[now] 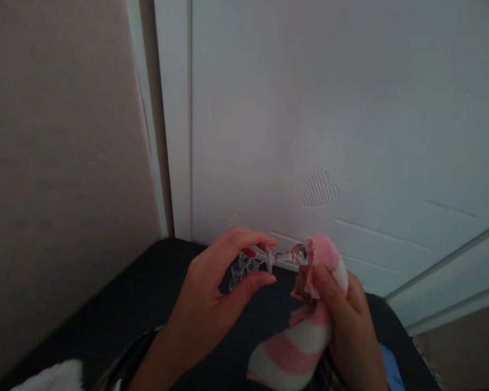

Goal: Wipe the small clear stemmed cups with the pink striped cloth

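Note:
A small clear stemmed glass (pixel 284 255) lies sideways in the air between my hands. My left hand (pixel 215 293) pinches the rim of its round foot between thumb and fingers. In my right hand (pixel 346 309) is a pink-and-white striped cloth (pixel 293 353), bunched up and pressed over the mouth of the glass. The bowl's far end is hidden inside the cloth, and the cloth's lower end hangs down below my right hand. Behind my left fingers stand several small clear glass pieces (pixel 242 267) on the dark table, partly covered by the hand.
The dark table (pixel 146 298) reaches back to a white panel (pixel 269 136) with embossed hearts. A beige wall (pixel 61 152) rises at the left. Something blue (pixel 391 366) lies near the right edge, and a white fluffy item (pixel 51 377) shows at the bottom left.

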`<state>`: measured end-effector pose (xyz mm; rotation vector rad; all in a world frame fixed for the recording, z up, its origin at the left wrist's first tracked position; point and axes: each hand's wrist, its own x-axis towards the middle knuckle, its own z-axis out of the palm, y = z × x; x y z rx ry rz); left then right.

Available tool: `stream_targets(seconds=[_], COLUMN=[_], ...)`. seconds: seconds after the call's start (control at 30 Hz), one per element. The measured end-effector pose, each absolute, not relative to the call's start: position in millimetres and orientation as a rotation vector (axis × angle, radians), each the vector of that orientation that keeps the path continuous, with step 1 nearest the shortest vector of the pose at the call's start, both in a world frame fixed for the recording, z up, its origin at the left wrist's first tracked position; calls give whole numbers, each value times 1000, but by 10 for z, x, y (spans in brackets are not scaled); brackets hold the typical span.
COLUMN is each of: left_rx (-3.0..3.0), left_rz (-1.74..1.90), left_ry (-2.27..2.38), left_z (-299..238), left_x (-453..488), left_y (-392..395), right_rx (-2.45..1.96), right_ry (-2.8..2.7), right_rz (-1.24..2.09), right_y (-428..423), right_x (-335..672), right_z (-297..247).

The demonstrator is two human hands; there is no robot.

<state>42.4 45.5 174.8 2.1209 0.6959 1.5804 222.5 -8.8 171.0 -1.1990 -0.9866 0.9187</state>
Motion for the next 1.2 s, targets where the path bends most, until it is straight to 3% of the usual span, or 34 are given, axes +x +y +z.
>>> stream_targets(seconds=[0.57,0.87,1.2], left_rx=[1934,1969,1840], left_rz=[1546,1456,1416], left_ry=[588,611,646], left_z=[1748,1814,1795], left_x=[423,438,416], left_y=[364,373,389], right_rx=[-1137,-1226,-1224], right_ry=[-980,-1801,-1776], right_rz=[932,633,659], right_y=[-127,-34,-44], right_x=[2207,2157,2158], right_z=[1784,1905,1857])
